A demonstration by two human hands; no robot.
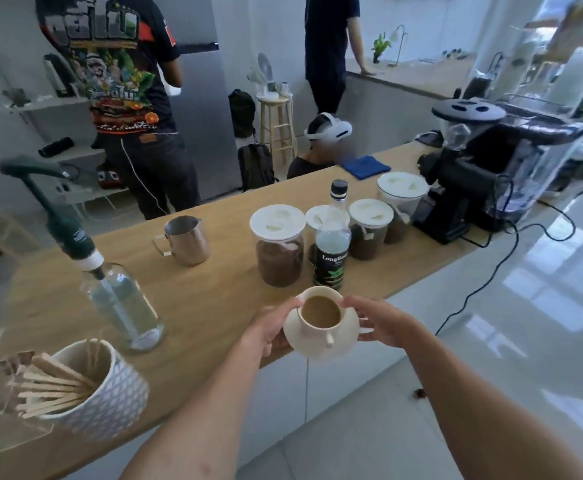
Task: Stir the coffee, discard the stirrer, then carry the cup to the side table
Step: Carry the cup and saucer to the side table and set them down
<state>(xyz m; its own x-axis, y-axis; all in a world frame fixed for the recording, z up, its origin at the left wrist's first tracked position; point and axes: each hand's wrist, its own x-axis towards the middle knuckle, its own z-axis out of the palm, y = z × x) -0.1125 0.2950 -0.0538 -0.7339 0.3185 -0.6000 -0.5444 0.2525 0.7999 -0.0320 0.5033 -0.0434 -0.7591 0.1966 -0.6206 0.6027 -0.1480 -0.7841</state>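
A cream cup [314,332] full of milky coffee sits on a cream saucer [347,344]. Both are lifted off the wooden counter [196,299] and hang over its front edge. My left hand [269,327] grips the saucer's left rim, thumb near the cup's lip. My right hand [382,322] holds the saucer's right side, with a finger on the cup's rim. The cup's small handle points toward me. No stirrer is in the cup or in either hand.
A patterned mug of wooden stirrers [92,386] stands at the near left, beside a glass pump bottle [123,306]. A steel pitcher [186,240], lidded jars [278,251], a syrup bottle [331,244] and a black grinder [470,174] line the counter. People stand behind it.
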